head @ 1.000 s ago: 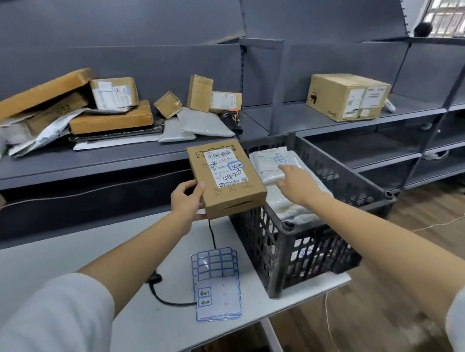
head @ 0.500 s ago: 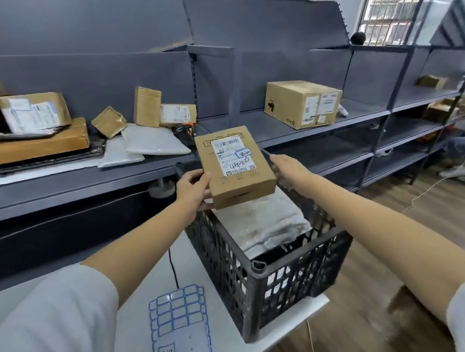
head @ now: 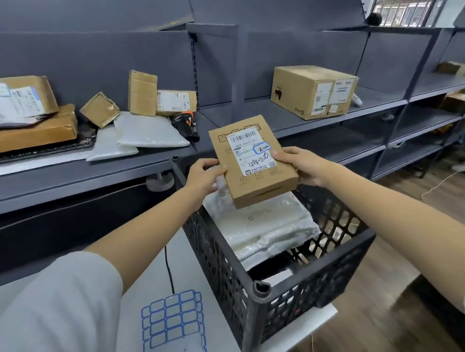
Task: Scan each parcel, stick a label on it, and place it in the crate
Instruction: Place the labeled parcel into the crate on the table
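Note:
I hold a flat brown cardboard parcel (head: 252,159) above the black plastic crate (head: 280,299). Its top bears a white shipping label with a small blue-edged sticker. My left hand (head: 204,177) grips its left edge and my right hand (head: 299,163) grips its right edge. White padded mailers (head: 264,226) lie inside the crate under the parcel. The sheet of blue-edged labels (head: 174,332) lies on the white table at the bottom. An orange and black barcode scanner (head: 185,123) rests on the grey shelf behind.
Several cardboard boxes (head: 21,116) and white mailers (head: 147,131) crowd the grey shelf (head: 69,177) at left. A bigger box (head: 314,90) stands on the shelf to the right. A black cable (head: 168,267) runs across the white table (head: 149,269). Wooden floor lies to the right.
The parcel has moved right, from beside the crate to over it. My right hand left the mailers in the crate and took the parcel's right edge. The view swung right.

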A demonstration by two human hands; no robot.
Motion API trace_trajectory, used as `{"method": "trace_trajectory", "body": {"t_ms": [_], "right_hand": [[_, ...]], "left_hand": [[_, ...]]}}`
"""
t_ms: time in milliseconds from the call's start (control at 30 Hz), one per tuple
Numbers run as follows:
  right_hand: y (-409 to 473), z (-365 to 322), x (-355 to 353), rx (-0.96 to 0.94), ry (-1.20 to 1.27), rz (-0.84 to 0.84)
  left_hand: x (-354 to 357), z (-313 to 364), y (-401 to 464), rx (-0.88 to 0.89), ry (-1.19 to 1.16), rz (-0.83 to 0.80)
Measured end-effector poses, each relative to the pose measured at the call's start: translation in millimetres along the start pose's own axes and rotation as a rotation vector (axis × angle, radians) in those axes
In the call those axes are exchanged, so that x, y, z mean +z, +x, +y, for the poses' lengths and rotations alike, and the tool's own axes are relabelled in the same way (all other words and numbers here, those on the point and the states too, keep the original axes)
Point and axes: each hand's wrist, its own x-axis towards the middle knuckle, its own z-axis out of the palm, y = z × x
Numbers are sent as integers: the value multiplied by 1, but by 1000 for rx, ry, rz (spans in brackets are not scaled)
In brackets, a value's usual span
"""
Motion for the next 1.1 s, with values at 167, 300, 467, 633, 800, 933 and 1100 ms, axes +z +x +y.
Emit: {"method": "trace_trajectory", "body": {"t_ms": [167, 300, 467, 633, 800, 933, 1100], "right_hand": [[18, 6, -19, 44, -69, -202], [29, 6, -37, 69, -108, -393], [36, 2, -41, 160, -371, -673], [33, 8, -3, 139, -720, -906], [36, 26, 14, 95, -828, -1019], [36, 36, 18, 7, -909, -1047], [34, 43, 20, -181, -1026, -1016]], "left_hand": [[0, 7, 13, 132, 2, 220], [-3, 8, 27, 133, 55, 321], [3, -5, 30, 108, 88, 385], [10, -17, 30, 86, 91, 437], [12, -22, 30, 59, 103, 467], [14, -22, 33, 42, 123, 485], [18, -22, 39, 34, 138, 491]]}}
